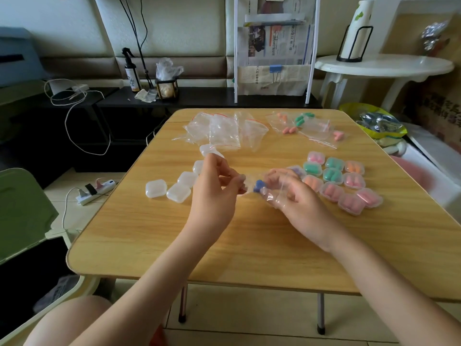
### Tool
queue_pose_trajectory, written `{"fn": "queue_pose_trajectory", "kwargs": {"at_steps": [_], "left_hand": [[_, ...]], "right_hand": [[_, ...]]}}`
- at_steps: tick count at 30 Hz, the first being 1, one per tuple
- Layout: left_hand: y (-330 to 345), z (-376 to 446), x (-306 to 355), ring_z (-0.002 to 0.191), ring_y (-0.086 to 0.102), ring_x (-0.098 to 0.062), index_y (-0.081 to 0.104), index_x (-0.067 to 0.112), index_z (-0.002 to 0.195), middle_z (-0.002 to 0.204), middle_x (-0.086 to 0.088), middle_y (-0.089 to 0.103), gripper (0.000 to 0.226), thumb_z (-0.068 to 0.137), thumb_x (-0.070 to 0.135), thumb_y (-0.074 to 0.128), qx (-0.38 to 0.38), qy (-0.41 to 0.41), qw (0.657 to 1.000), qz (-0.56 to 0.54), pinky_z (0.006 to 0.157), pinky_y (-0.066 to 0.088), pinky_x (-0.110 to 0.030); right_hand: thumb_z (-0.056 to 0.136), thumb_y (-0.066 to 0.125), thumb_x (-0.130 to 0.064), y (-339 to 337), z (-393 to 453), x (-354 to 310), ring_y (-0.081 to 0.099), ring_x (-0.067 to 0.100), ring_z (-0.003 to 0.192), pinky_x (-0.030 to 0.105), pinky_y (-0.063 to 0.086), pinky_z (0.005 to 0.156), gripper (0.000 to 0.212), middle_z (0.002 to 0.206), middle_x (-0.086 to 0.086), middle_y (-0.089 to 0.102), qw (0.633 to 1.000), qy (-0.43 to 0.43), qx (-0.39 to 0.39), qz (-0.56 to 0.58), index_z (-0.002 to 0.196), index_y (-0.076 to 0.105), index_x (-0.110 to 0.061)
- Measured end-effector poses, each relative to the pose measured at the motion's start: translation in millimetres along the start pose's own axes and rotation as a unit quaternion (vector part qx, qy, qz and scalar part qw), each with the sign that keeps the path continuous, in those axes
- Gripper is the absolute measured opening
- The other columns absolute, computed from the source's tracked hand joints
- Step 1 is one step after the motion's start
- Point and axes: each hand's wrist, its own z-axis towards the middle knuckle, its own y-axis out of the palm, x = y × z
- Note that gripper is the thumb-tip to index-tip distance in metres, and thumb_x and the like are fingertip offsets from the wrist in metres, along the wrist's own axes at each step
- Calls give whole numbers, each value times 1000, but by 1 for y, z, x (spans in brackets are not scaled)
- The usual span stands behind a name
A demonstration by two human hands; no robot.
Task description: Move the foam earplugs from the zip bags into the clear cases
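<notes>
Above the middle of the wooden table (249, 236), both hands hold one clear zip bag (272, 193) with blue earplugs (259, 186) inside. My left hand (217, 186) pinches the bag's left edge. My right hand (291, 193) grips its right side, fingers curled round the plastic. Several empty clear cases (179, 191) lie to the left. To the right sits a cluster of closed cases (341, 183) filled with pink, green and orange earplugs. At the far right of the table lie zip bags holding earplugs (299, 123); emptied bags (224, 131) are piled at the far middle.
A black low bench (199, 98) with a spray bottle (131, 73) stands behind the table. A white round side table (384, 66) is at the right, a green chair (22, 211) at the left, a power strip (97, 191) on the floor.
</notes>
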Motion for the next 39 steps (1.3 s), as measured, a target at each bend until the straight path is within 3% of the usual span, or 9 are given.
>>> {"fn": "queue_pose_trajectory", "kwargs": {"at_steps": [4, 11, 15, 20, 26, 28, 30, 34, 39], "left_hand": [[-7, 6, 2, 68, 64, -17, 45, 18, 82, 78, 1, 57, 24, 88, -1, 58, 25, 30, 999, 37, 73, 56, -37], [-15, 12, -1, 72, 59, -6, 62, 22, 78, 86, 4, 59, 33, 86, -8, 50, 38, 97, 981, 161, 66, 46, -10], [-22, 20, -8, 83, 57, -14, 71, 21, 86, 96, 1, 57, 37, 90, -7, 48, 70, 83, 974, 199, 69, 40, -4], [-29, 28, -7, 90, 58, -9, 71, 19, 108, 89, 6, 65, 34, 93, 2, 46, 94, 24, 977, 188, 63, 38, -4], [-24, 59, -9, 92, 49, 9, 45, 28, 139, 141, 3, 48, 46, 97, 9, 44, 23, -9, 988, 150, 53, 35, 4], [-19, 72, -10, 105, 51, 3, 28, 29, 147, 152, 6, 30, 56, 98, 12, 46, -23, -11, 983, 180, 67, 34, 3], [-12, 86, -12, 140, 27, -14, 13, 27, 152, 159, 2, 12, 63, 99, 17, 46, -67, -14, 969, 236, 89, 26, -10], [-2, 110, -20, 146, -8, -22, 13, 22, 152, 159, -14, 3, 58, 101, 30, 40, -153, -41, 926, 343, 116, 11, -37], [-10, 111, -21, 129, 46, -22, 42, 26, 140, 145, -8, 43, 41, 99, 25, 45, -119, -27, 949, 291, 91, 35, -25]], "right_hand": [[89, 60, -29, 1, 1, 1, 57, 5, 92, 16, 46, 77, 8, 110, -6, 56, 999, 3, 37, 2, 96, 63, -25], [77, 66, -26, -3, 1, -1, 62, 1, 93, 19, 50, 86, 16, 108, -6, 66, 995, 13, -13, 94, 90, 64, -17], [84, 65, -18, -7, 4, 3, 67, 13, 91, 29, 57, 76, 14, 93, -3, 71, 985, 34, 51, 162, 95, 65, -10], [90, 61, -6, -7, 5, 5, 68, 17, 77, 30, 57, 65, 8, 90, 11, 70, 992, 5, 102, 69, 90, 54, -10], [95, 53, -4, -4, 9, 8, 65, 14, 68, 21, 54, 63, 22, 92, 7, 67, 994, 26, 106, 32, 112, 52, -18], [96, 51, -5, -5, 8, 9, 65, 13, 70, 20, 54, 65, 32, 93, 2, 65, 996, 19, 90, 4, 118, 56, -27], [96, 51, -5, -5, 7, 9, 64, 12, 71, 18, 53, 66, 32, 92, -5, 63, 997, 7, 74, -20, 114, 60, -29], [95, 53, -7, -4, 7, 11, 63, 9, 69, 16, 51, 65, 28, 91, -6, 63, 998, 7, 67, -16, 106, 63, -30], [96, 53, -14, -3, 6, 11, 64, 12, 73, 22, 54, 69, 19, 87, 0, 66, 997, 10, 72, -19, 106, 61, -29]]}}
